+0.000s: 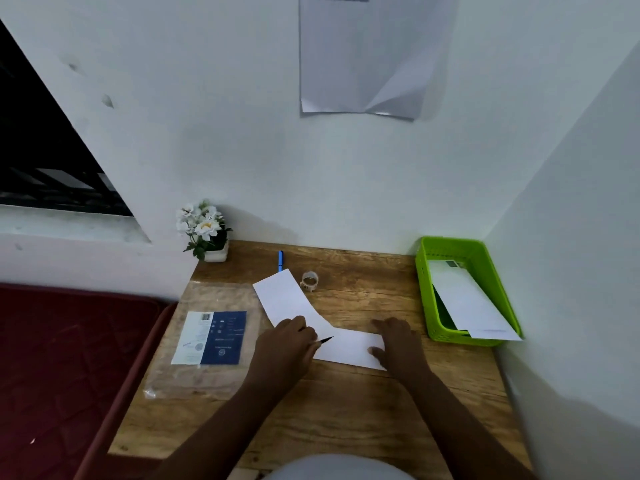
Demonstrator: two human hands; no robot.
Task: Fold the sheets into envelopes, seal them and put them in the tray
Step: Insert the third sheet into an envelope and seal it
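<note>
A white envelope lies flat on the wooden desk in front of me. My right hand presses on its right end with fingers spread flat. My left hand grips a dark pen whose tip rests on the envelope's left part. A second white sheet lies slanted behind, partly under my left hand. The green tray stands at the desk's right edge with white envelopes inside, one sticking out over its front rim.
A roll of clear tape and a blue pen lie behind the sheet. A clear plastic bag with a blue and white card lies at the left. A small flower pot stands in the back left corner. Walls close the back and right.
</note>
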